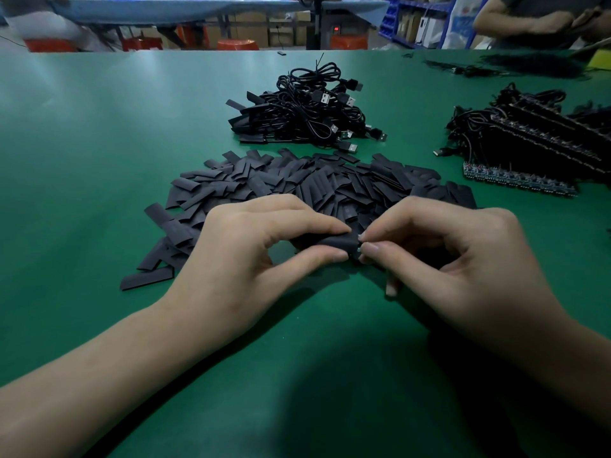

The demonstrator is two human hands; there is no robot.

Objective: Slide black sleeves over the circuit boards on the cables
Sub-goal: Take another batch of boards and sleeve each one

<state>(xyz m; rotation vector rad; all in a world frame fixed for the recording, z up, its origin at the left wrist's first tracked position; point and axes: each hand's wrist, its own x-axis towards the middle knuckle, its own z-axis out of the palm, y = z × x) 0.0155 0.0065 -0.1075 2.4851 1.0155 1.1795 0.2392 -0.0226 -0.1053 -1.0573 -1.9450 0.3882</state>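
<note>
On the green table, about in the middle and toward the near edge, two bare hands meet over one black sleeve. The left hand pinches the sleeve between thumb and index finger, in a narrow grip near the sleeve's right end. The right hand pinches, also with thumb and index finger, a small part with shiny points at the mouth of the sleeve. This seems to be the end of a circuit board, but most of it is hidden by the fingers and the sleeve. How far the board sits inside the sleeve I cannot tell.

Just behind the hands lies a wide heap of loose sleeves, flat and black, some spread toward the left. Further toward the far edge is a pile of black cables with USB plugs, and some have sleeves on their left ends. Near the right edge lies another bundle of cables with bare boards in rows.

Beyond the far right corner the arms of another person are seen. Behind the far edge stand red stools.
</note>
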